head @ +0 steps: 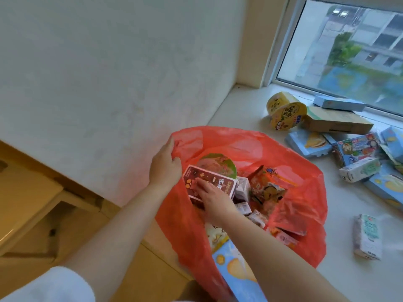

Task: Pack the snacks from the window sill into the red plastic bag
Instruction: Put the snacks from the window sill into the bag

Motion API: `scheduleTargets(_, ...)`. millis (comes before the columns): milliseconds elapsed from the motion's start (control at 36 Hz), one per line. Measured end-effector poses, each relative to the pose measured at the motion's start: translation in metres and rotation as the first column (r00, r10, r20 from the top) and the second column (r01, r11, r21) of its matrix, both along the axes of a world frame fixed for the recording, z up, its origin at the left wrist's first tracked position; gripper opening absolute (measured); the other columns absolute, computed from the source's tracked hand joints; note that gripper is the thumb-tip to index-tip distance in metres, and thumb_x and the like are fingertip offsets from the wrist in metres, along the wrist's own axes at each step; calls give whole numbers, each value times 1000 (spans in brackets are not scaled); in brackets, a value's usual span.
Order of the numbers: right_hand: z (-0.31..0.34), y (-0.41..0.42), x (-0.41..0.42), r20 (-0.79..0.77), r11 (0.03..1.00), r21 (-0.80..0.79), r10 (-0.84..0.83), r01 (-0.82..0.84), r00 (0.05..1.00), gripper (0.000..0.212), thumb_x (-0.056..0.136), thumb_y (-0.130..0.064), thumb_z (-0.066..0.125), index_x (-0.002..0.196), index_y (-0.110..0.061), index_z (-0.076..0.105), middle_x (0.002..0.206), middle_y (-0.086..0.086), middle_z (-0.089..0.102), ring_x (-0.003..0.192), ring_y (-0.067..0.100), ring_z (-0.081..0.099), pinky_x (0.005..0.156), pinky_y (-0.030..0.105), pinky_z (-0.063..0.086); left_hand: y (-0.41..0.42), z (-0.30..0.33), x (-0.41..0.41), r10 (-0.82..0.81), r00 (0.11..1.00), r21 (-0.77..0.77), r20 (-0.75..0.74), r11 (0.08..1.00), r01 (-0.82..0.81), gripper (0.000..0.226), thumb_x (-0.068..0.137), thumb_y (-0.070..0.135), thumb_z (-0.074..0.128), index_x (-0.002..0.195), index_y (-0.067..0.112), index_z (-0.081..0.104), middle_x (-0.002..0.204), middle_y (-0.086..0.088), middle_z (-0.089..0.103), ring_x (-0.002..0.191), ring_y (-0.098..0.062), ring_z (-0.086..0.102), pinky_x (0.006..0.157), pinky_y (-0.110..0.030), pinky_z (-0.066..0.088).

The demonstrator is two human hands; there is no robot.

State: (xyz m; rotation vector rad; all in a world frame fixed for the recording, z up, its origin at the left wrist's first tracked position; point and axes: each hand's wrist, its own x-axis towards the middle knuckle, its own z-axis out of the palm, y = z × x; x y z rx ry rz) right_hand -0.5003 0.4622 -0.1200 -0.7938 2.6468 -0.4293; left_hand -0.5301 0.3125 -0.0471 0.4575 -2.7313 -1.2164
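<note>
The red plastic bag (pixel 292 166) lies open at the near end of the white window sill (pixel 239 110). My left hand (pixel 164 164) pinches the bag's left rim and holds it up. My right hand (pixel 212 197) is inside the bag, fingers pressed on a dark red snack box (pixel 209 179). Around that box lie a green-lidded noodle bowl (pixel 218 164), an orange snack packet (pixel 263 186) and several small cartons. A blue chip box (pixel 235 271) sticks out at the bag's near edge.
On the sill to the right lie two yellow noodle cups (pixel 283 112), a brown cardboard box (pixel 335 122), several blue snack boxes (pixel 307 144) and a milk carton (pixel 367 236). The window (pixel 359 51) is behind them. A white wall is at left, a wooden floor below.
</note>
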Motion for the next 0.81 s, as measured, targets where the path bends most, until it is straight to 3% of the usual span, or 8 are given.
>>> scheduleTargets(111,5,17,-6,-2,987,-130,-98,97,995,45,97,-32,44,138,-14,46,151,-2,31,126,26,47,99,38,43,4,-12,1,-41,993,-24,112,999,43,62,93,7,42,151,21,23,149,-5,39,132,-25,42,106,-34,36)
scheduleTargets(222,-5,66,19,-317,926,-294,-327,235,890,28,90,-25,44,105,-12,65,110,4,61,96,27,58,74,43,54,8,-25,-3,-60,984,-98,169,992,78,65,91,13,51,150,20,23,150,-9,31,132,-29,41,104,-38,39)
scheduleTargets(333,-19,117,55,-405,839,-158,-536,521,741,43,74,-41,58,111,-21,56,115,2,59,106,23,51,89,42,47,23,-28,1,-73,996,-246,-46,967,59,52,81,15,64,131,16,49,146,-14,27,128,-33,38,103,-45,41)
scheduleTargets(417,-31,144,85,-324,709,-109,-688,697,649,65,67,-44,74,122,-20,49,124,6,54,113,26,51,95,45,44,43,-33,8,-372,894,-540,-250,820,190,42,72,15,69,113,16,59,134,-16,44,125,-33,38,104,-53,35)
scheduleTargets(556,-48,151,133,-172,590,40,-791,806,588,78,64,-71,46,120,-18,58,122,6,56,105,31,57,79,44,50,92,-53,40,-798,602,-675,-23,457,580,25,74,26,64,98,22,69,113,1,63,120,-23,50,110,-59,22)
scheduleTargets(611,-49,144,144,-169,602,122,-771,789,614,80,60,-80,38,113,-26,63,119,1,58,101,28,57,74,40,49,107,-62,53,-880,451,-642,148,261,721,26,81,33,58,101,22,70,111,3,64,118,-23,54,110,-57,21)
scheduleTargets(667,-45,138,149,-218,642,126,-725,756,653,78,63,-85,32,97,-26,70,111,-2,62,94,25,59,67,37,48,119,-67,62,-865,342,-532,367,106,840,35,94,41,45,118,24,63,128,7,56,133,-18,38,116,-54,5)
scheduleTargets(806,-46,151,154,-396,833,222,-397,506,828,46,62,-68,57,63,-25,71,82,-6,64,84,19,54,68,33,35,128,-77,72,-789,226,-381,572,-11,925,47,95,52,37,138,33,44,146,10,38,143,-15,16,117,-52,-8)
